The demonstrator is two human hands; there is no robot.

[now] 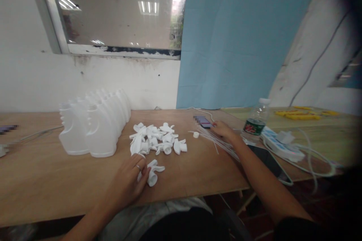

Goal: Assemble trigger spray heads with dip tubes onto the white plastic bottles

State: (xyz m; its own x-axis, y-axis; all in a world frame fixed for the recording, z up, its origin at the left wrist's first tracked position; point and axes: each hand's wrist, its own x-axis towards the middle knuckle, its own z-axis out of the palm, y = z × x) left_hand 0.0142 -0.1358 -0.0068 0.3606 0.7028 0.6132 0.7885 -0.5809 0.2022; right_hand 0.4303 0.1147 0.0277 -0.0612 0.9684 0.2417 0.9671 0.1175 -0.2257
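Left hand (143, 175), near the front edge of the worktop (51, 184), left of its middle: fingers curled, thumb and fingers closed on a white trigger head (152, 177). Part of the piece shows between the fingers, the rest sticks out to the right. Ring on one finger.

Right hand (223, 130), farther back toward the back edge: palm down, fingertips at the right end of a phone (205, 122). Can't tell how far open it is or whether it grips anything. Thin white tubes (216, 139) lie in a loose bundle just below this hand, running diagonally toward the front edge and partly behind the forearm. Small white cap (196, 134) just left of the tubes.

Pile of white trigger heads (154, 138) mid-worktop, jumbled, behind the left hand and apart from the tubes. White jugs (102, 131) stand upright in packed rows left of the pile, uncapped at the front, reaching back toward the wall.

Right side: clear drink bottle (254, 122) upright, green label, white lid; tablet (270, 163) flat, its lower corner near the front edge; white power strip (283, 147) beside it, plug and cables attached. Yellow tools (299, 115) farther right by the back edge, too blurred to identify. Dark device (8, 129) at the far left, partly pixelated. Blue curtain (234, 41) hangs behind.
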